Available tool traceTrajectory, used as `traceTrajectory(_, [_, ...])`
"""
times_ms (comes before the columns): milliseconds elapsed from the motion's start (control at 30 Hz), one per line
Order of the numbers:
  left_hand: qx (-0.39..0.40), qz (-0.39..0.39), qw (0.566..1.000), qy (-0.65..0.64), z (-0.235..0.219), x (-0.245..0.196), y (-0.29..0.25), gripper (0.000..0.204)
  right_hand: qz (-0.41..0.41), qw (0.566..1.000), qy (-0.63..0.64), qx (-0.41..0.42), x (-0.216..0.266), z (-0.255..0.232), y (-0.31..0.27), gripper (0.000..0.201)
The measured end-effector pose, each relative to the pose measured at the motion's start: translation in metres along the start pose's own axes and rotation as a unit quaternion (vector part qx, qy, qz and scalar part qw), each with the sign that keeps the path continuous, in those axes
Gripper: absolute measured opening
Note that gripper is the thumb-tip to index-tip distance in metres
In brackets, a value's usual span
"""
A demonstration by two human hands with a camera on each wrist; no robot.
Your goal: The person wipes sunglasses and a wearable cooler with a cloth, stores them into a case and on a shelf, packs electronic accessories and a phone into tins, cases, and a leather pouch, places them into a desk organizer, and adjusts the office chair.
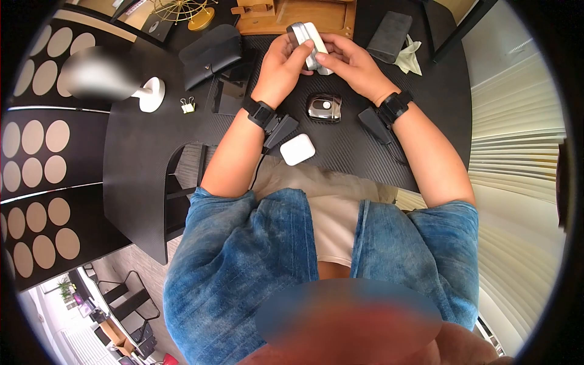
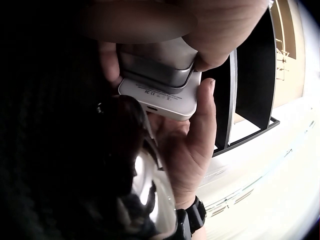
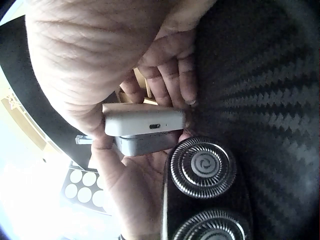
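Above the desk both hands hold two small rounded blocks face to face. My left hand (image 1: 277,73) grips the grey block (image 2: 155,62), which has a smooth, shiny edge. In my right hand (image 1: 356,67) is the white block (image 3: 142,120), with a charging port in its edge and fine print on its face. The blocks lie against each other, slightly offset. Both thumbs lie over the blocks in the head view. Below the hands an electric shaver (image 1: 324,107) rests on the desk; its round heads show in the right wrist view. Nearer the body is a white earbud case (image 1: 297,149).
A black pouch (image 1: 210,55) and a binder clip (image 1: 187,105) lie to the left, near a white-based lamp (image 1: 152,94). At the back stands a wooden tray (image 1: 298,21). A dark grey case (image 1: 389,36) and a crumpled cloth (image 1: 409,56) are at the right.
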State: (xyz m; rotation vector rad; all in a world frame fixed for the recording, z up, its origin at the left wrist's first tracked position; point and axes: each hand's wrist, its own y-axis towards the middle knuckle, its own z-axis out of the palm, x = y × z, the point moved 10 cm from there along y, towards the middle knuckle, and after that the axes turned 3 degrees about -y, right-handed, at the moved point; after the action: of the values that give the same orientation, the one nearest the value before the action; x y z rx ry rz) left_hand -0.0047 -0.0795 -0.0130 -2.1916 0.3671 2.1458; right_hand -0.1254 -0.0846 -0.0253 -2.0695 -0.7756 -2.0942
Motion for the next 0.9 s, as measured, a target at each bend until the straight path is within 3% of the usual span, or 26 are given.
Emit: traceTrajectory(900, [-0.019,-0.004,1.000,0.006,-0.0042,0.0039,0.0000,0.039,0.009,1.000,0.005,0.011,0.0063,0.0042,-0.0018,0.055])
